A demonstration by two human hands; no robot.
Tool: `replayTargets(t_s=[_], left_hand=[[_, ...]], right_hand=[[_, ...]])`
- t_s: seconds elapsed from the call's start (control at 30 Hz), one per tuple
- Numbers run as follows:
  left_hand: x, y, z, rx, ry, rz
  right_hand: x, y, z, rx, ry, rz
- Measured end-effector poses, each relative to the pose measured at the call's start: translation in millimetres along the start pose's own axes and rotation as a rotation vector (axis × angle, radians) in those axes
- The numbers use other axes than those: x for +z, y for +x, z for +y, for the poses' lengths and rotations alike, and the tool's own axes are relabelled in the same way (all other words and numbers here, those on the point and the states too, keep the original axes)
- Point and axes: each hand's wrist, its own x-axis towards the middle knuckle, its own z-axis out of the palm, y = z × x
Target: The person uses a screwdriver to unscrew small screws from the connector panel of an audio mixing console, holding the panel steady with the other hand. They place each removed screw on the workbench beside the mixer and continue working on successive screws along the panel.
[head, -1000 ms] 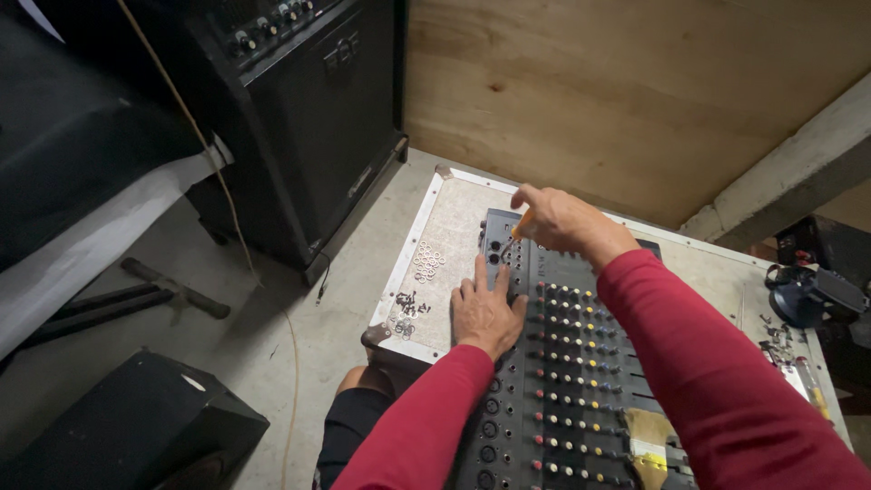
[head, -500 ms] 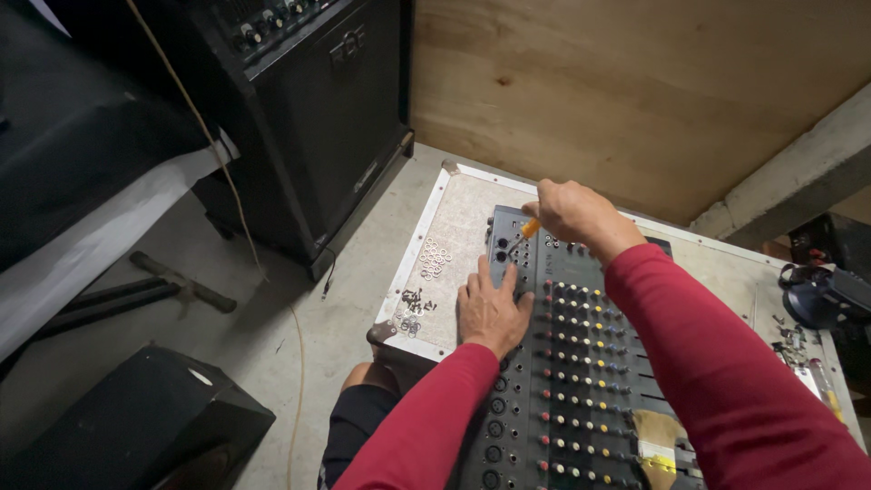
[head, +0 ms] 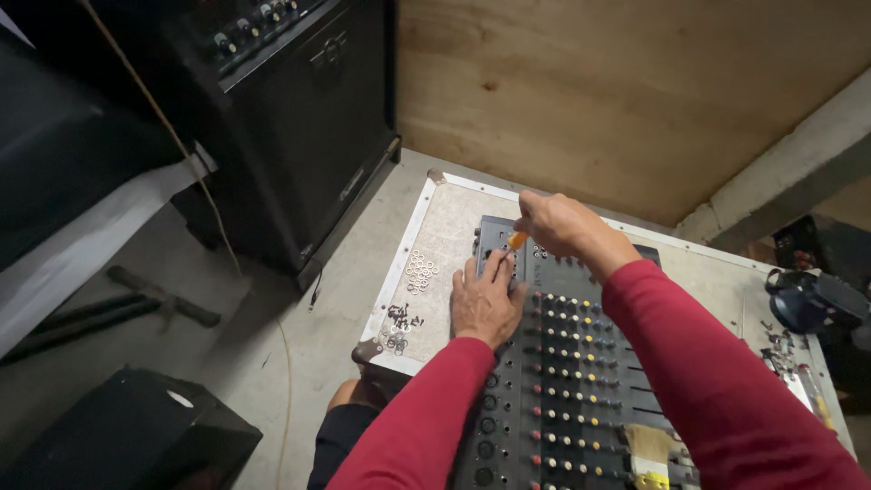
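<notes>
While the grey mixing console (head: 562, 363) lies flat on the pale board (head: 435, 236) across my lap, it wants steady downward pressure so it does not rock, so my left hand (head: 485, 304) stays pressed flat, fingers spread and gripping nothing, on the panel's far left corner. Right hand (head: 558, 222) is closed around the orange-handled screwdriver (head: 517, 240), whose tip points down into the top corner of the panel, just beyond my left fingertips. Best, I judge, to hold the driver upright over the fastener and turn slow, or the tip may slip; the fastener itself is hidden by my fingers, cannot tell its type. Loose washers (head: 420, 270) and dark screws (head: 399, 318) sit on the board left of the console, near enough to scatter, so keep the elbow clear.
</notes>
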Motion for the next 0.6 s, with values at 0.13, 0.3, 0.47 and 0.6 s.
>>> replayTargets(t_s=[0.13,0.3,0.47,0.6], left_hand=[[-3.1,0.7,1.6,-0.003,0.018,0.0],[-2.7,0.2,2.0,-0.047,-0.001,-0.012],[0.3,1.6,0.0,-0.057,0.018,-0.044],[0.2,3.2,0.6,-0.082,0.012,-0.079]], right_hand=[[2.4,1.5,5.6,-0.048,0.067,-0.048],[11.4,23.0,16.0,-0.205,-0.005,-0.031],[11.0,28.9,14.6,-0.365,-0.031,-0.066],[-4.0,18.1,-7.9,-0.174,-0.032,-0.123]])
